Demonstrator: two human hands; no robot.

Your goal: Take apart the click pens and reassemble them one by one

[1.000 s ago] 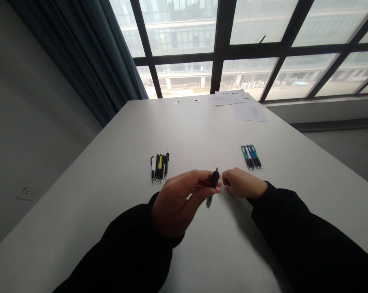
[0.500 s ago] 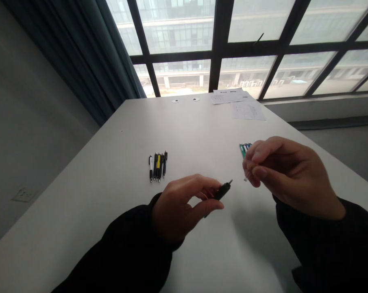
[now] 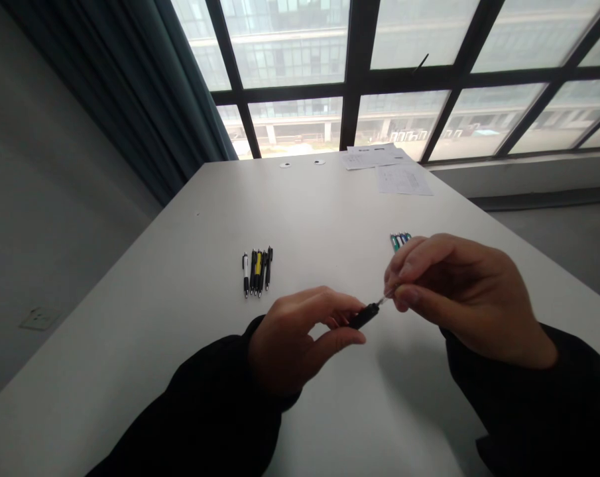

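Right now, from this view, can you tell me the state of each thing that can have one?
Left hand: pinching the black pen barrel.
Black pen barrel: held tilted above the table.
Right hand: pinching the thin clear rod.
Thin clear rod: held in line with the barrel, its end at the barrel's tip.
Black-and-yellow pen group: lying side by side.
Green-and-blue pen group: lying together, partly behind the right hand.
Papers: lying flat.

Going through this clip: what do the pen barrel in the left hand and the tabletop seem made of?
The pen barrel looks like black plastic, dull with no metallic glint. The tabletop looks like white laminate, smooth and evenly pale.
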